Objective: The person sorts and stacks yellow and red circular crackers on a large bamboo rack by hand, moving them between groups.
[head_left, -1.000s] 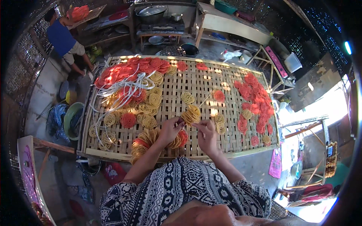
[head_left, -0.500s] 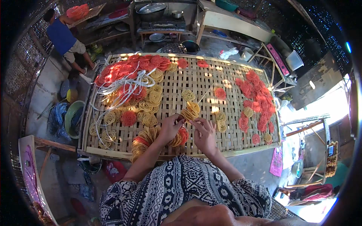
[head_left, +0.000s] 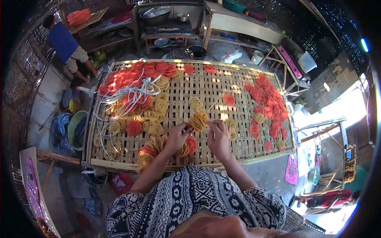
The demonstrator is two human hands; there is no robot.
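A small stack of yellow, lacy round crackers is held above the woven bamboo rack. My left hand closes on its left edge. A thin pale stick slants up to the right from behind the stack. My right hand has its fingertips pinched together at the stack's right edge; what they hold, if anything, is too small to make out. Beneath my left wrist lies a curved string of yellow crackers with red crackers among them, partly covered by my forearm.
Red crackers heap at the rack's far left, with white strips across them. More red crackers lie on the right. A green basin stands left of the rack. A person in blue works at the far left.
My right hand has shifted slightly, from the stack's lower edge to its right side. The stack has tipped a little, and my left hand still grips it.
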